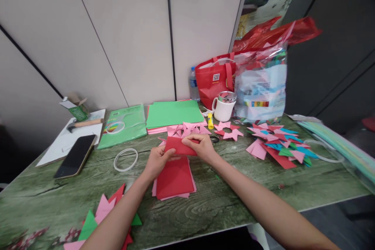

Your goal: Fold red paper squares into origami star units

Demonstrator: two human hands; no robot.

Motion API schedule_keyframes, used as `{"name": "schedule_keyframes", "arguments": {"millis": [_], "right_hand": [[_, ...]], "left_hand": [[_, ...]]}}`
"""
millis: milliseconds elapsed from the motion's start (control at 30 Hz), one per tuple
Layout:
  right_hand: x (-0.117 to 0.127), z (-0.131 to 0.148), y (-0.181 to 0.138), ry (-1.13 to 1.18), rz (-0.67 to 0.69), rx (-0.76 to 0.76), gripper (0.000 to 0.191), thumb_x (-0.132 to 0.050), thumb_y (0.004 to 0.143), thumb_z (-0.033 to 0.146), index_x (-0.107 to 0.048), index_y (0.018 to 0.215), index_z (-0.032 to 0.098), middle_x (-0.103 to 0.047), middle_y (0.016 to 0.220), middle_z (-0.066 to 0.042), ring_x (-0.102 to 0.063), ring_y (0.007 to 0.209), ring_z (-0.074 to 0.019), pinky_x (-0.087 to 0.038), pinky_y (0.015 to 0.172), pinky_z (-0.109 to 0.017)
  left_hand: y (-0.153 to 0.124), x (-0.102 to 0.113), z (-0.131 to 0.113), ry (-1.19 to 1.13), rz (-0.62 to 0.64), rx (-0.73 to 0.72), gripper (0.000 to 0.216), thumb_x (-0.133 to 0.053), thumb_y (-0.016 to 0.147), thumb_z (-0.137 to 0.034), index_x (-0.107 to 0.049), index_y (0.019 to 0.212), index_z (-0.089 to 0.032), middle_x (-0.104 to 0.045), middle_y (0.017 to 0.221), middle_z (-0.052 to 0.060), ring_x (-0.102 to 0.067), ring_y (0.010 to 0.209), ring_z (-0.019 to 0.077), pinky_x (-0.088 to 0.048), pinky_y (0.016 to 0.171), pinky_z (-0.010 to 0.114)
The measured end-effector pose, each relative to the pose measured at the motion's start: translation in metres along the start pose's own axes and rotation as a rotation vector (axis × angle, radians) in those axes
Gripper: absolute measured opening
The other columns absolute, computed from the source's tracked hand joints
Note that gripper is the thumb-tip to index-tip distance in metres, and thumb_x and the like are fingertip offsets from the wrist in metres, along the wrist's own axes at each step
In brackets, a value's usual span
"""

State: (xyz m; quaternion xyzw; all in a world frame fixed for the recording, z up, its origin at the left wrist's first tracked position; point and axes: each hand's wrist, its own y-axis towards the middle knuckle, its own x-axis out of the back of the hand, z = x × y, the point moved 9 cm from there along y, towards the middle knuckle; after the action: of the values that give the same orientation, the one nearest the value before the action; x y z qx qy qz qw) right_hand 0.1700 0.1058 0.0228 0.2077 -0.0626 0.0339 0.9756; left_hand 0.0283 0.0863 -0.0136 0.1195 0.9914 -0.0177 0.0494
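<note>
Both of my hands hold a folded piece of red paper (pixel 179 146) above the table. My left hand (pixel 158 160) pinches its lower left side, thumb on top. On its right part, my right hand (pixel 200 146) presses thumb and fingers together. Just below lies a stack of square paper (pixel 175 179), red on top with pink sheets poking out. Behind the held paper sits a heap of folded pink paper pieces (pixel 189 129). Near my left forearm rests a cluster of red, pink and green folded pieces (pixel 102 211), partly hidden by the arm.
A phone (pixel 75 157), a hammer (pixel 84 124) and a white ring (pixel 125 160) lie left. Green sheets (pixel 175 114), a glue stick (pixel 210 121) and a mug (pixel 224 107) stand behind. Paper stars (pixel 278 140) and a filled plastic bag (pixel 260 82) are right.
</note>
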Motion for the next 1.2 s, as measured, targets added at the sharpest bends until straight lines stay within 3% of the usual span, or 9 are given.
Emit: {"name": "schedule_keyframes", "arguments": {"millis": [500, 633, 700, 767, 867, 967, 1033, 1133, 1200], "right_hand": [[0.001, -0.008, 0.002, 0.037, -0.003, -0.044, 0.016, -0.065, 0.068, 0.033, -0.069, 0.066, 0.017, -0.069, 0.07, -0.004, -0.062, 0.066, -0.0198, -0.049, 0.065, -0.031], [0.0, -0.008, 0.002, 0.028, 0.006, -0.041, 0.017, -0.065, 0.068, 0.033, -0.068, 0.066, 0.017, -0.069, 0.069, -0.004, -0.062, 0.066, -0.0202, -0.048, 0.065, -0.031], [-0.002, -0.008, 0.002, 0.012, 0.033, -0.043, 0.017, -0.065, 0.069, 0.034, -0.068, 0.066, 0.017, -0.069, 0.069, -0.004, -0.062, 0.066, -0.02, -0.048, 0.064, -0.031], [-0.006, -0.008, 0.001, -0.017, 0.074, -0.043, 0.018, -0.064, 0.069, 0.033, -0.068, 0.066, 0.016, -0.069, 0.069, -0.004, -0.061, 0.065, -0.0193, -0.048, 0.063, -0.03], [-0.011, -0.009, -0.001, -0.069, 0.117, -0.031, 0.018, -0.062, 0.071, 0.033, -0.068, 0.069, 0.016, -0.068, 0.069, -0.004, -0.061, 0.064, -0.0183, -0.047, 0.063, -0.029], [-0.014, -0.012, -0.001, -0.089, 0.104, -0.028, 0.017, -0.061, 0.073, 0.031, -0.067, 0.071, 0.016, -0.068, 0.072, -0.004, -0.06, 0.069, -0.0184, -0.047, 0.068, -0.03], [-0.013, -0.014, -0.001, -0.078, 0.075, -0.032, 0.018, -0.061, 0.073, 0.031, -0.066, 0.081, 0.016, -0.066, 0.077, -0.004, -0.06, 0.075, -0.0187, -0.046, 0.074, -0.031], [-0.012, -0.016, 0.0, -0.015, 0.041, -0.053, 0.039, -0.064, 0.071, 0.033, -0.057, 0.106, 0.017, -0.062, 0.087, -0.005, -0.058, 0.082, -0.0192, -0.045, 0.077, -0.032], [-0.015, -0.019, -0.002, 0.069, 0.062, -0.102, 0.059, -0.07, 0.064, 0.035, -0.048, 0.116, 0.019, -0.06, 0.089, -0.004, -0.058, 0.079, -0.0189, -0.047, 0.071, -0.03]], "left_hand": [[0.0, 0.0, -0.007, -0.003, 0.029, -0.075, 0.04, -0.063, 0.069, -0.044, -0.067, 0.096, -0.014, -0.068, 0.082, 0.005, -0.064, 0.075, 0.0212, -0.054, 0.067, 0.036], [-0.002, 0.001, -0.015, 0.086, -0.02, -0.101, 0.063, -0.062, 0.071, -0.041, -0.046, 0.127, -0.017, -0.064, 0.066, -0.002, -0.061, 0.06, 0.0148, -0.053, 0.063, 0.031], [-0.004, -0.001, -0.021, 0.118, -0.014, -0.143, 0.069, -0.061, 0.073, -0.038, -0.035, 0.135, -0.019, -0.066, 0.068, -0.002, -0.061, 0.059, 0.0137, -0.052, 0.062, 0.029], [-0.006, -0.001, -0.028, 0.187, -0.006, -0.2, 0.065, -0.061, 0.074, -0.034, -0.039, 0.133, -0.02, -0.07, 0.082, 0.004, -0.062, 0.067, 0.0159, -0.051, 0.064, 0.028], [-0.006, -0.002, -0.033, 0.379, 0.011, -0.242, 0.044, -0.062, 0.072, -0.029, -0.06, 0.115, -0.019, -0.069, 0.1, 0.007, -0.063, 0.083, 0.0201, -0.049, 0.072, 0.028], [-0.005, -0.005, -0.028, 0.469, 0.064, -0.207, 0.031, -0.058, 0.075, -0.026, -0.067, 0.103, -0.018, -0.071, 0.098, 0.005, -0.063, 0.083, 0.0207, -0.049, 0.072, 0.028], [-0.004, -0.002, -0.026, 0.484, 0.033, -0.204, 0.029, -0.056, 0.075, -0.024, -0.068, 0.101, -0.018, -0.072, 0.092, 0.004, -0.064, 0.077, 0.02, -0.049, 0.068, 0.027], [-0.003, 0.006, -0.026, 0.501, -0.039, -0.232, 0.027, -0.055, 0.076, -0.022, -0.07, 0.098, -0.019, -0.072, 0.094, 0.004, -0.065, 0.083, 0.0207, -0.049, 0.075, 0.028], [-0.003, 0.013, -0.027, 0.519, -0.091, -0.251, 0.027, -0.055, 0.076, -0.023, -0.07, 0.098, -0.02, -0.071, 0.096, 0.004, -0.065, 0.085, 0.0209, -0.048, 0.078, 0.028]]}}
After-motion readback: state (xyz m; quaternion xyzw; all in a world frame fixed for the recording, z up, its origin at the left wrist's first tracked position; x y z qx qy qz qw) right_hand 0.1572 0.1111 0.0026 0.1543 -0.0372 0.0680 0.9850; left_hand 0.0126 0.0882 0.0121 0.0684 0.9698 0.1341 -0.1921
